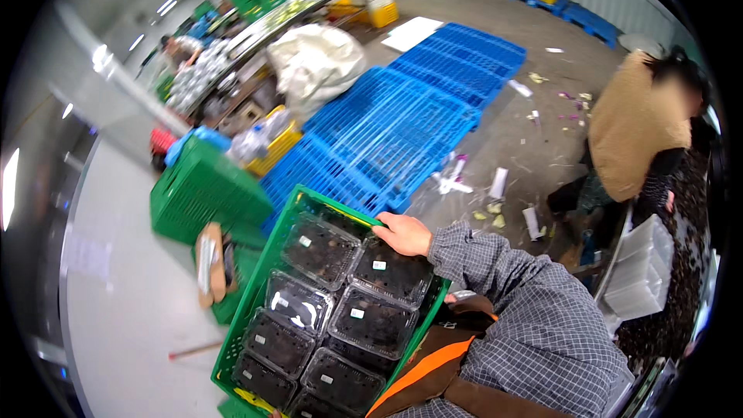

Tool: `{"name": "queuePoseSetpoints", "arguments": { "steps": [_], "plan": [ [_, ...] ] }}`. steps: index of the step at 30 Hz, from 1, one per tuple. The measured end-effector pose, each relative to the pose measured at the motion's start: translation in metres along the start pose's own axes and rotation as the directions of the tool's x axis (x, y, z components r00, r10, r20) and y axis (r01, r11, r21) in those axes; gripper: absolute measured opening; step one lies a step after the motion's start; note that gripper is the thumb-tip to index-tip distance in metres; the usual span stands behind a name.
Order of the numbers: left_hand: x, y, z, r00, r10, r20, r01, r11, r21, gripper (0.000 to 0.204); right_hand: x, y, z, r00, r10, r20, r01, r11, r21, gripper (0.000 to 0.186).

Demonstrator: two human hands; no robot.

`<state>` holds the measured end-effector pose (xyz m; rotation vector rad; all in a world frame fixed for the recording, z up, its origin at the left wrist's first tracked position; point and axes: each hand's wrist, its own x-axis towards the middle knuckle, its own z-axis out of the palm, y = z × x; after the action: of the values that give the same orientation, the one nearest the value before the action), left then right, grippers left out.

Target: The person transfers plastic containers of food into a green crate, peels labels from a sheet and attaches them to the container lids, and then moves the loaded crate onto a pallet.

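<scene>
A green plastic crate (pixel 309 195) is held in front of me, tilted in the view. It is filled with clear lidded plastic boxes (pixel 372 317) with dark contents and small white labels. My right hand (pixel 404 234) is closed over the crate's upper right rim, thumb and fingers wrapped on the edge. Only a sliver of my left hand (pixel 275 414) shows, at the rim on the lower edge of the picture; most of its fingers are hidden. A checked sleeve covers my right arm.
Blue plastic pallets (pixel 395 131) lie on the floor ahead. Green crates (pixel 205 193) and slippers (pixel 210 263) are at the left, beside a white wall (pixel 116 279). A person in a tan vest (pixel 638 128) is at the right near stacked clear trays (pixel 641 271). Scraps (pixel 499 183) litter the floor.
</scene>
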<state>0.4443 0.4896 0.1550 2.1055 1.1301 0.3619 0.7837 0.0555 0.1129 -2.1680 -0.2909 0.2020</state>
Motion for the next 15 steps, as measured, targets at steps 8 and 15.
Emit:
{"name": "queuePoseSetpoints", "arguments": {
  "steps": [8,15],
  "plan": [
    [0.101,0.150,0.194,0.921,0.339,0.194,-0.279,0.918,-0.280,0.034,-0.029,0.141,-0.160,0.891,0.213,-0.401,-0.217,0.976,0.035,0.045],
    [0.153,0.357,0.407,0.808,0.354,0.471,-0.194,0.915,-0.354,0.025,0.028,0.240,-0.269,0.708,0.441,-0.552,-0.231,0.883,0.409,0.033]
  ]
}}
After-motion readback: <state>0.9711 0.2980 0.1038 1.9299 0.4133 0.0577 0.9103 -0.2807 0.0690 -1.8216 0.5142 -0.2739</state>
